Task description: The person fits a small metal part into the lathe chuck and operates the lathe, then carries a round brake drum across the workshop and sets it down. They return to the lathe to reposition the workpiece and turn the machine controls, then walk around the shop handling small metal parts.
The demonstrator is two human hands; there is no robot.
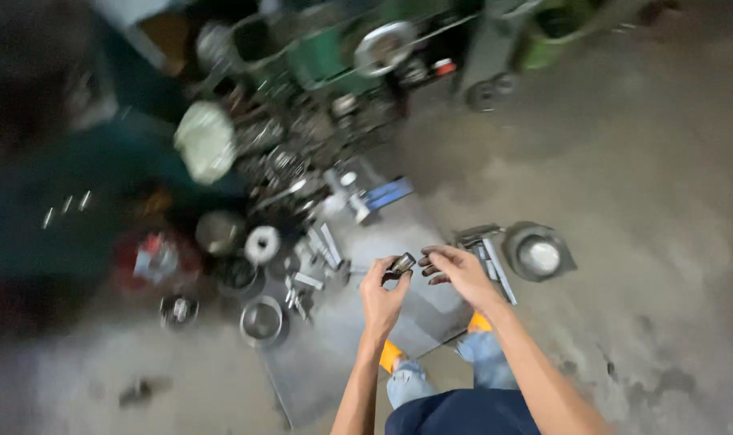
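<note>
A small dark metal cylinder is pinched in the fingertips of my left hand, held above a grey metal sheet on the floor. My right hand hovers just right of the part with its fingers curled and apart, close to it but holding nothing. Whether the right fingertips touch the part is blurred. Both forearms reach forward from the bottom of the view over my knees.
Loose metal parts and tools litter the sheet's far end. A metal bowl, a white ring and a red container lie left. A round pan sits right on the concrete floor. Green machinery stands behind.
</note>
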